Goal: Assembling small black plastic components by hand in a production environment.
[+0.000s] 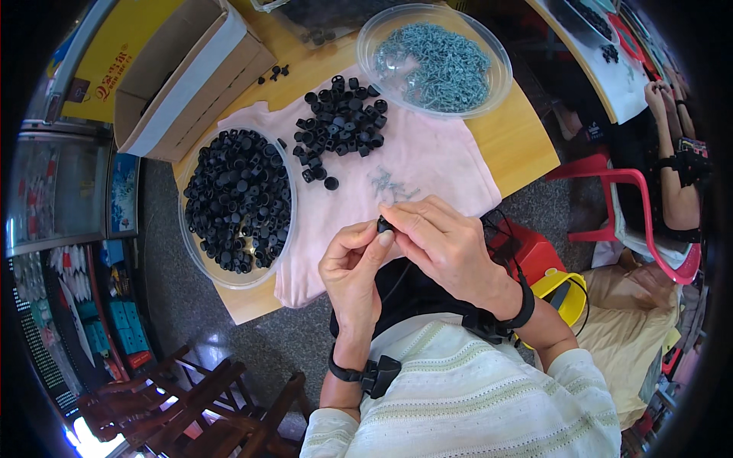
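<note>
Between my two hands, just over the near edge of a pink cloth (450,172), is a small black plastic part (383,224). My left hand (353,263) pinches it between thumb and fingertips. The fingertips of my right hand (447,240) press together at the part's upper side; whether they hold a screw there is hidden. A few loose screws (389,185) lie on the cloth just beyond my fingers. Farther back is a pile of black plastic parts (340,126). To the left stands a clear round tub (289,243) full of similar black parts.
At the back right of the wooden table (519,145), a clear round tub (502,80) holds many silvery screws. An open cardboard box (202,84) stands back left. A red stool (527,248) and yellow container (561,298) are at my right. Another person's arm (672,168) shows far right.
</note>
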The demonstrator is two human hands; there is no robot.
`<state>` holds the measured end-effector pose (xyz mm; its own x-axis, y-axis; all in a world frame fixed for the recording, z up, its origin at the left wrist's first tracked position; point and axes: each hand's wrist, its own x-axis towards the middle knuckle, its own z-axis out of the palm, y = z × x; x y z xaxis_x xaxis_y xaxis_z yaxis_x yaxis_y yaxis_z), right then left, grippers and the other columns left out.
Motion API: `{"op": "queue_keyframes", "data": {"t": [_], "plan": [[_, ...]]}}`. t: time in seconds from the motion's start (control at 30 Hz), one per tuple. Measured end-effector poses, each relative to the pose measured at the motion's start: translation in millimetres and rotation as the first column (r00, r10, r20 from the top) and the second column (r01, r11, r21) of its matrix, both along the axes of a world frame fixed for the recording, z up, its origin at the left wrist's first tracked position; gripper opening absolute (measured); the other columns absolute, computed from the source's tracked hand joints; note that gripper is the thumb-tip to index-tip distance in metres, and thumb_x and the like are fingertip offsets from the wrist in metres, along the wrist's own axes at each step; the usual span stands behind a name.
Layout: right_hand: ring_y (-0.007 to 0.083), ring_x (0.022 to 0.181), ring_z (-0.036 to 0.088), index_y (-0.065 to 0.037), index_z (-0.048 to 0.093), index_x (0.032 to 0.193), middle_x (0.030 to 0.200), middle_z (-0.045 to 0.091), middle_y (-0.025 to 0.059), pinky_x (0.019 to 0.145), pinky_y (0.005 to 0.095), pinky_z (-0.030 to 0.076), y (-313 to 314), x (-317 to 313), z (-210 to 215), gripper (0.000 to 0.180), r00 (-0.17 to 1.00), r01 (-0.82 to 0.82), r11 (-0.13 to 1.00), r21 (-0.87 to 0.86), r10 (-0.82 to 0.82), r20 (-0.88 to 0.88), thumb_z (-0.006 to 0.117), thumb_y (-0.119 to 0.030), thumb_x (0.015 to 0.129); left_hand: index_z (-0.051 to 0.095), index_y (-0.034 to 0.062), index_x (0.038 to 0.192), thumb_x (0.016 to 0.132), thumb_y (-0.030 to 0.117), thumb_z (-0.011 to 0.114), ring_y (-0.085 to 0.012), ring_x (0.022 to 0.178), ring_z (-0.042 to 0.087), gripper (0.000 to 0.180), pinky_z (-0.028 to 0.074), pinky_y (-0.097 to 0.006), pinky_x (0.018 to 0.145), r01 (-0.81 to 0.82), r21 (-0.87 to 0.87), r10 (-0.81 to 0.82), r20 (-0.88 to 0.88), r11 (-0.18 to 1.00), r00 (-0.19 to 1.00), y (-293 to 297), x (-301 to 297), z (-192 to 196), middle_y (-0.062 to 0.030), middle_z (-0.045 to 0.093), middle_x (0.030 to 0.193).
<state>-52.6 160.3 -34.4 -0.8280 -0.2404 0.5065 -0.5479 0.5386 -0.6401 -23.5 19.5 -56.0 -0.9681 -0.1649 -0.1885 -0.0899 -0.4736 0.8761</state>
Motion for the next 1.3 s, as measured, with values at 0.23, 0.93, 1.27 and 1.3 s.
{"op": "queue_keyframes", "data": {"t": [0.23,0.93,1.27,1.3], "plan": [[0.0242,0.072,0.063,0.001,0.064,0.108,0.095,0.067,0.0118,0.061,0.0315,0.054,1.0,0.5,-3.2,0.040,1.000,0.000,1.000,0.009,0.000,-0.013,0.071,0.006,0.069,0.065,0.0007,0.093,0.082,-0.009,0.067,-0.0126,0.092,0.062,0.015,0.051,-0.026,0.083,0.003,0.035,-0.002,-0.019,0.999,1.000,1.7,-0.2,-5.2,-0.0088,0.065,0.101],[0.0249,0.078,0.063,-0.001,0.062,0.100,0.094,0.065,0.0113,0.064,0.0312,0.054,3.1,15.2,5.9,0.030,0.985,-0.034,0.967,-0.252,0.074,0.154,0.069,0.004,0.071,0.060,0.0076,0.099,0.090,0.002,0.062,-0.0110,0.091,0.062,0.011,0.050,-0.026,0.082,0.052,0.226,-0.047,-0.028,0.973,0.999,11.6,14.6,8.4,-0.0054,0.066,0.104],[0.0253,0.079,0.062,-0.002,0.062,0.098,0.093,0.064,0.0113,0.067,0.0327,0.053,8.7,3.8,8.7,0.031,0.996,-0.071,0.996,-0.059,0.067,-0.066,0.072,0.000,0.069,0.060,0.0035,0.097,0.088,-0.005,0.062,-0.0125,0.093,0.062,0.012,0.051,-0.026,0.084,0.087,0.289,-0.083,-0.026,0.953,0.996,8.4,10.3,10.5,-0.0084,0.065,0.104],[0.0255,0.080,0.062,-0.002,0.062,0.098,0.093,0.064,0.0113,0.067,0.0332,0.053,9.2,3.5,6.4,0.031,0.992,-0.093,0.994,-0.060,0.087,-0.096,0.072,0.000,0.068,0.061,0.0035,0.096,0.088,-0.004,0.063,-0.0123,0.093,0.062,0.011,0.051,-0.026,0.084,0.092,0.273,-0.099,0.013,0.958,0.995,8.4,10.9,9.2,-0.0086,0.065,0.104]]}}
